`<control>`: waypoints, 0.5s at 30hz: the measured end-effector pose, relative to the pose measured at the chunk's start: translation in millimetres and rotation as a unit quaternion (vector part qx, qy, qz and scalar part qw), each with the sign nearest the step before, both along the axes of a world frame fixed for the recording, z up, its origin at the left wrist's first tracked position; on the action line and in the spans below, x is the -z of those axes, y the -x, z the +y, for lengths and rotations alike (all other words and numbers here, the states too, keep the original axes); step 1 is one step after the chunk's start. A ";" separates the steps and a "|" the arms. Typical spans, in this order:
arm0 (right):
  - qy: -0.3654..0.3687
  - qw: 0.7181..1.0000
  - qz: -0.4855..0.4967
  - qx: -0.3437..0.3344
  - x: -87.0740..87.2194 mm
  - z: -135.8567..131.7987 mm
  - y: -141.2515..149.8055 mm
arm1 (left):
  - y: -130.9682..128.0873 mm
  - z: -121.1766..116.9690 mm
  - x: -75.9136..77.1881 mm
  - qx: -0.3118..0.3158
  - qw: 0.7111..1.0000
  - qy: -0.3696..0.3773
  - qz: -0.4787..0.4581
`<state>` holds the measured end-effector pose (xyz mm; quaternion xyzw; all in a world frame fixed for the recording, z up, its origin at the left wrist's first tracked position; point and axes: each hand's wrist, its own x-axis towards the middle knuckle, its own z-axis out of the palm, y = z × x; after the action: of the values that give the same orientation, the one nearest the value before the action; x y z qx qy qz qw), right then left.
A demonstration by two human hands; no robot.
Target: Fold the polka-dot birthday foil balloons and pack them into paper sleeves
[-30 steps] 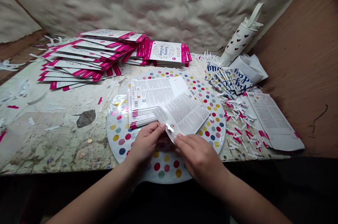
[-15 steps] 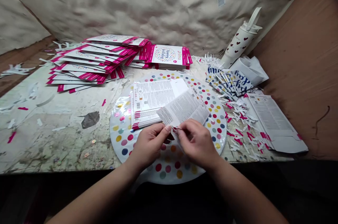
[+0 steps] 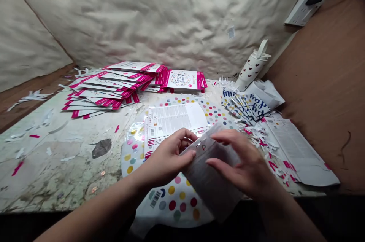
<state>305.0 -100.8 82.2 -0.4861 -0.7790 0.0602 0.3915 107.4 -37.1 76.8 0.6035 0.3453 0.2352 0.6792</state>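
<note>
A flat grey-white packet (image 3: pixel 212 185) tilts steeply in front of me, its lower end hanging toward the table's front edge. My left hand (image 3: pixel 173 152) pinches its upper left edge between thumb and fingers. Near that edge is a small dark red curl-shaped mark or hook. My right hand (image 3: pixel 242 162) is over the packet's right side, thumb and fingers apart; whether its fingertips touch the packet is unclear. Just behind is a stack of printed cards (image 3: pixel 168 120) with pink edges. Packet and stack are over a round polka-dot foil balloon (image 3: pixel 171 204) lying flat.
Pink-and-white printed packs (image 3: pixel 114 86) are heaped at back left, beside another stack (image 3: pixel 185 80). To the right are folded dotted balloons (image 3: pixel 245 105), a heart-patterned tumbler (image 3: pixel 252 69), paper scraps (image 3: pixel 270 150) and a flattened printed carton (image 3: pixel 302 150). A socket strip (image 3: pixel 302 10) is on the wall.
The packet has turned from its printed face to a plain one and come nearer me. My right hand has opened from its pinch. The view has tilted upward.
</note>
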 end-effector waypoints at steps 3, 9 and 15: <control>0.014 1.000 -0.010 -0.018 14.9 14.4 16.1 | -0.4 0.7 6.4 -0.007 0.994 0.096 -0.052; 0.011 0.999 0.008 -0.051 36.0 22.7 15.9 | 1.8 -2.8 20.0 -0.012 0.982 0.174 -0.076; 0.019 0.973 0.080 0.215 14.9 18.0 -43.1 | 10.0 6.0 10.6 -0.042 0.993 0.108 -0.026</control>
<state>348.1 -82.8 67.3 -0.6430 -0.6214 0.0281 0.4468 97.4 -31.1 66.2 0.5053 0.3757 0.2409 0.7386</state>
